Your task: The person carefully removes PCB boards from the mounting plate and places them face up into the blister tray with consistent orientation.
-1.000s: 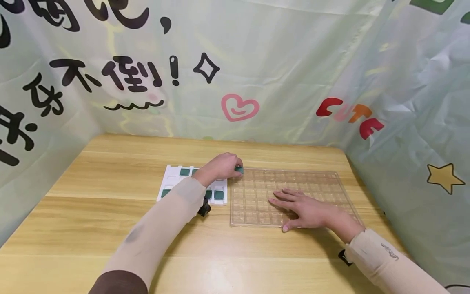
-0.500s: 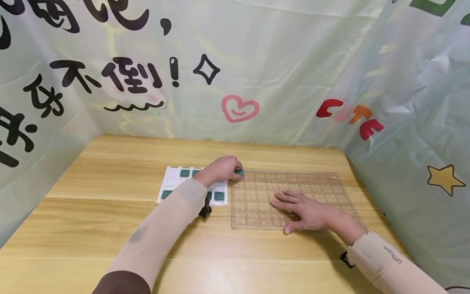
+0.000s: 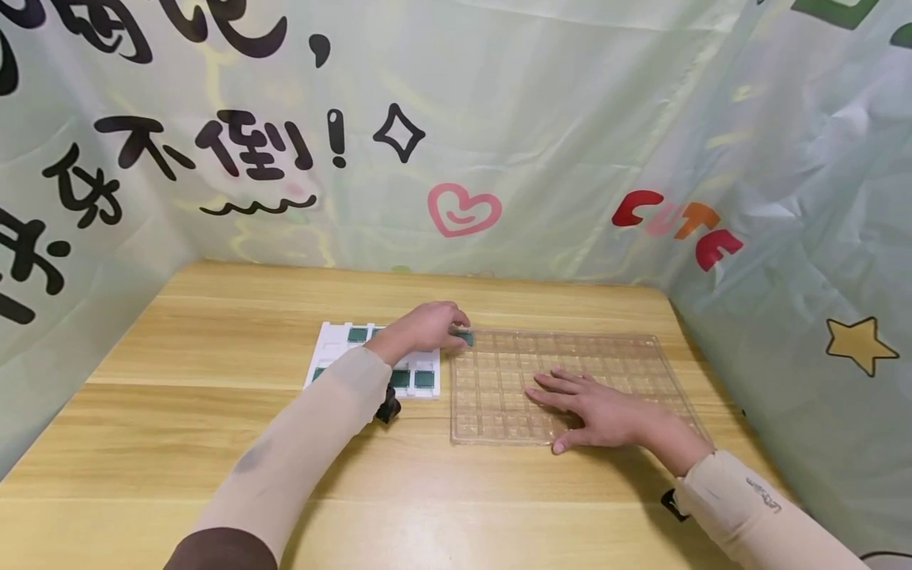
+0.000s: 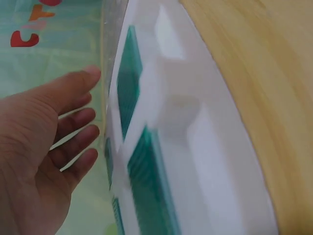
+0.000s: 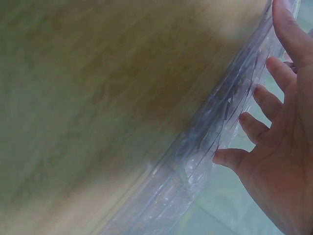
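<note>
My left hand is at the back left corner of a clear plastic compartment tray, its thumb and fingers parted. Right at those fingertips, in the corner compartment, lies a small green square piece like a circuit chip, partly covered by the hand. In the left wrist view, the left hand shows loosely bent fingers beside a white holder carrying green chips. My right hand rests with spread fingers on the front right part of the clear tray; its fingertips meet the tray in the right wrist view.
The white holder stands just left of the clear tray, partly hidden by the left forearm. Both lie on a wooden table. A printed cloth hangs around the back and sides.
The left thumb and fingers have parted from the green chip, which stays in the clear tray's back left corner. The left forearm has shifted slightly left. The right hand has hardly moved.
</note>
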Demonstrator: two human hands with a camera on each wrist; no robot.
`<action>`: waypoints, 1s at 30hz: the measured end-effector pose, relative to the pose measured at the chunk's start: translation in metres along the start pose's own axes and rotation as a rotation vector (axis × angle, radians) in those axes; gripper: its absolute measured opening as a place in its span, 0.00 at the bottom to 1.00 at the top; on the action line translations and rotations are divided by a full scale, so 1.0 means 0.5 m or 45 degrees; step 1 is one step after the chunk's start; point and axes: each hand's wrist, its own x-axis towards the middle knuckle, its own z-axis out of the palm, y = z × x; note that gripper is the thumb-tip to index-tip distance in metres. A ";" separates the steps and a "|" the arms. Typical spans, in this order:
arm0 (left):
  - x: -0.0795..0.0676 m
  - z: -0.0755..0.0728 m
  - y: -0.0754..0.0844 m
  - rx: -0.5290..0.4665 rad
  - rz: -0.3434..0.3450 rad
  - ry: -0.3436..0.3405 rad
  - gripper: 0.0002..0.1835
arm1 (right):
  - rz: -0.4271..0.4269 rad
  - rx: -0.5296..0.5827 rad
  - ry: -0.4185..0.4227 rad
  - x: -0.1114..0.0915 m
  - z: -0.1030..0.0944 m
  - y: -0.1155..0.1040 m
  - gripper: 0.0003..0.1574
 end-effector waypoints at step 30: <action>-0.199 -0.030 -0.049 -0.186 0.130 0.092 0.41 | 0.045 -0.016 0.041 -0.002 0.006 0.000 0.57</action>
